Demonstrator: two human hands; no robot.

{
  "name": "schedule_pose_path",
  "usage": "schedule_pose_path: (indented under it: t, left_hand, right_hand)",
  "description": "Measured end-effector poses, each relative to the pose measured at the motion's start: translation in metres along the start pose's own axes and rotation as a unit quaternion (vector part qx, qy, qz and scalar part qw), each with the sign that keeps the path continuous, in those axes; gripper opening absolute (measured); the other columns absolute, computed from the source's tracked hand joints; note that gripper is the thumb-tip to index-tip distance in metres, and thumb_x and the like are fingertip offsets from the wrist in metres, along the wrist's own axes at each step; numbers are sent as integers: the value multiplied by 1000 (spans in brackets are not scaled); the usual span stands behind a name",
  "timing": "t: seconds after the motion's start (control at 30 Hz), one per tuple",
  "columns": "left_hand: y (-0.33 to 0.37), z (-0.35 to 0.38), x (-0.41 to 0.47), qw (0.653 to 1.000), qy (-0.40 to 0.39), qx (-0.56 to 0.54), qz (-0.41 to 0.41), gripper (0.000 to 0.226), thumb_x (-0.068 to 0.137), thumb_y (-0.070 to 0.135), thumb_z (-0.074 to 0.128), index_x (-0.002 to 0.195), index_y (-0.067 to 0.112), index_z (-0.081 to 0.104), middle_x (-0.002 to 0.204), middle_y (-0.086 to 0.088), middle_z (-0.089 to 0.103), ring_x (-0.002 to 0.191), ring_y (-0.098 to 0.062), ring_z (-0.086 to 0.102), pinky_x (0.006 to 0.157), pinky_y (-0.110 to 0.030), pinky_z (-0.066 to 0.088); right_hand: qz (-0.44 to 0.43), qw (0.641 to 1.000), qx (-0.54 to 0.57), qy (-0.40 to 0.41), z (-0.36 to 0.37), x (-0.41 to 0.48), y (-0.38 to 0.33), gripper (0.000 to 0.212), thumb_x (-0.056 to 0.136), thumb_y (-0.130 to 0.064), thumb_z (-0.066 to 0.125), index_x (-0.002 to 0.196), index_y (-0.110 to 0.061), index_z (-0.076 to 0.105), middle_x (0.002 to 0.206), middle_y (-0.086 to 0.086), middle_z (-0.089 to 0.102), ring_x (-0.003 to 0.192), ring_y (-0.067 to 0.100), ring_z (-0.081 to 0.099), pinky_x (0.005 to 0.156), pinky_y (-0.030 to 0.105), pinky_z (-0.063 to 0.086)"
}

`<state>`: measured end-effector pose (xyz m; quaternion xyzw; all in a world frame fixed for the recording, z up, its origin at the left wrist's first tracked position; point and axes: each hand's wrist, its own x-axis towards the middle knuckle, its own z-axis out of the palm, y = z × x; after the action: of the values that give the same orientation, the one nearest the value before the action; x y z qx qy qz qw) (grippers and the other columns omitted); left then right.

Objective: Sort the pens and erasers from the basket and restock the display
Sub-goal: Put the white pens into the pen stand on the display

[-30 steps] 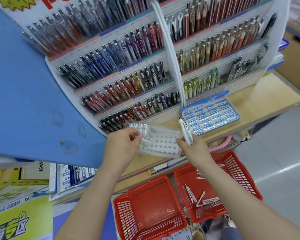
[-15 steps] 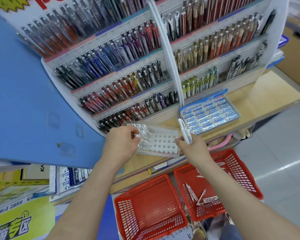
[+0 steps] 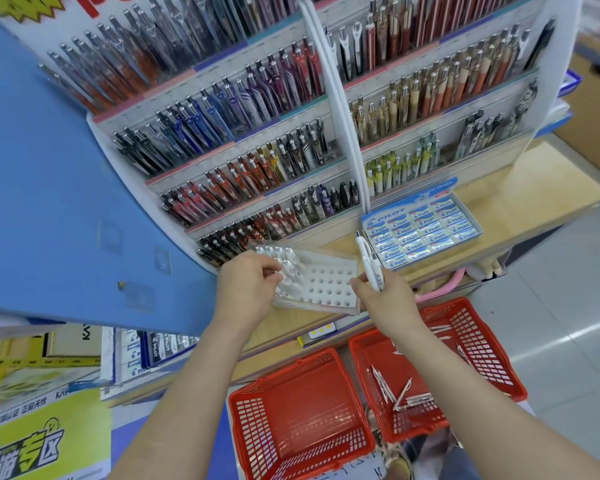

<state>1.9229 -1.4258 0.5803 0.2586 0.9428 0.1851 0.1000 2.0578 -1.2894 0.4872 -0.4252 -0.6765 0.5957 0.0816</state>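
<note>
A clear pen tray (image 3: 321,284) with rows of round holes lies on the wooden shelf below the pen display (image 3: 257,140). White pens fill its far-left holes. My left hand (image 3: 246,289) pinches a pen end at the tray's left part. My right hand (image 3: 383,294) grips a few white pens (image 3: 369,261) upright at the tray's right edge. On the floor stand two red baskets: the right basket (image 3: 478,344) holds several loose white pens (image 3: 400,393), the left basket (image 3: 291,410) holds nothing visible. A blue box of Pilot erasers (image 3: 421,230) sits to the right.
A large blue panel (image 3: 56,188) juts out on the left, close to my left arm. Boxed stock and yellow signs (image 3: 32,434) fill the lower left shelves. A pink hose (image 3: 447,285) hangs under the shelf edge. Grey floor (image 3: 561,323) lies to the right.
My view drifted slightly. Both hands stay at the tray; the left hand's fingers shifted a little over the pens in the far-left holes.
</note>
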Motion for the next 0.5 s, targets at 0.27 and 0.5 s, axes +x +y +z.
schedule_pose_path:
  t: [0.27,0.5]
  left_hand:
    - [2,5,3,999,-10,49,11,14,83,13,69,95,15,74,98,0,64,87,-16,61,80,-29,49]
    - [6,0,-2,1000,-1,10,-15,17,85,21,65,100,22,72,89,8,60,78,-10,56,72,-25,44]
  right_hand:
    - [1,1000,-8,-7,0,-1,0,21,86,-30,65,77,-11,58,66,12,60,59,23,50,53,29,38]
    - [-38,998,46,4,-17,-17,-19,17,92,-23,57,75,-25,55,58,-9,47,54,11,44,53,26,34]
